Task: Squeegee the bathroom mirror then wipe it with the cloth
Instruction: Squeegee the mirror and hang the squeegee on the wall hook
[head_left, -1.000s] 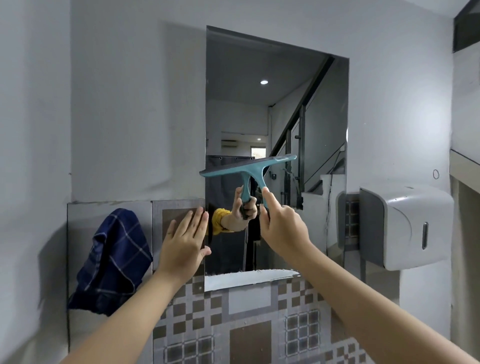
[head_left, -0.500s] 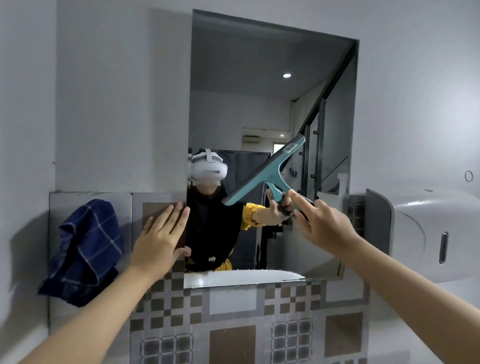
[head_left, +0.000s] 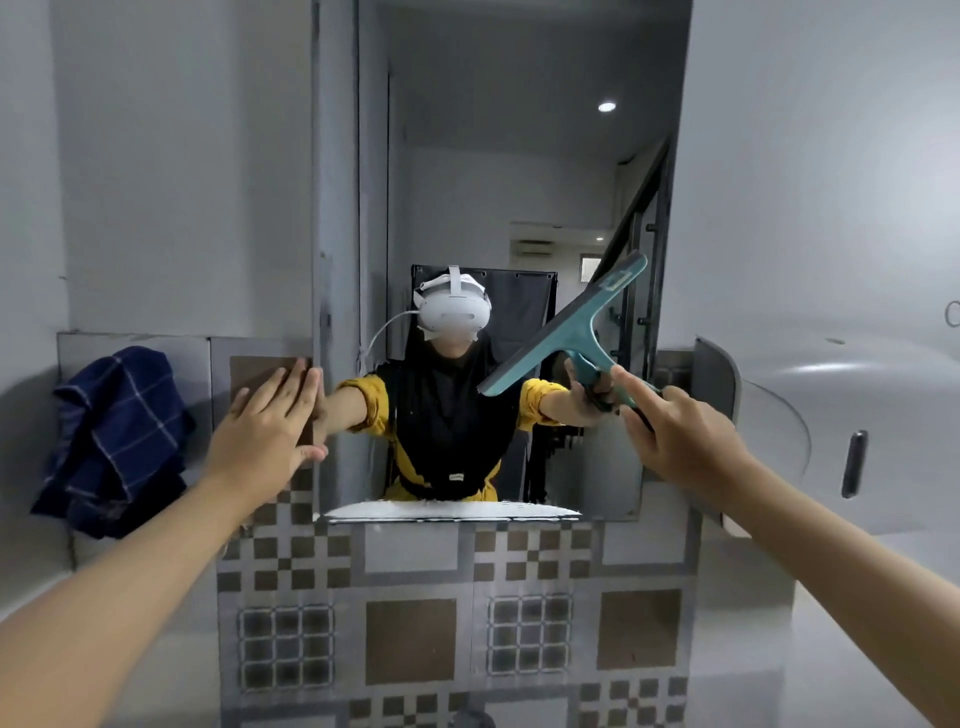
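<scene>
A home bathroom. A wall mirror (head_left: 498, 208) hangs above patterned tiles (head_left: 452, 613). A white paper dispenser (head_left: 841, 431) is mounted just beside it.

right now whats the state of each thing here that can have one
teal plastic squeegee: held in the right hand, blade tilted, upper end to the right
left hand: open, flat on the tiled wall beside the mirror edge
dark blue checked cloth: hanging crumpled on the wall, untouched
rectangular wall mirror: white strip along its bottom edge
white wall dispenser: closed
</scene>
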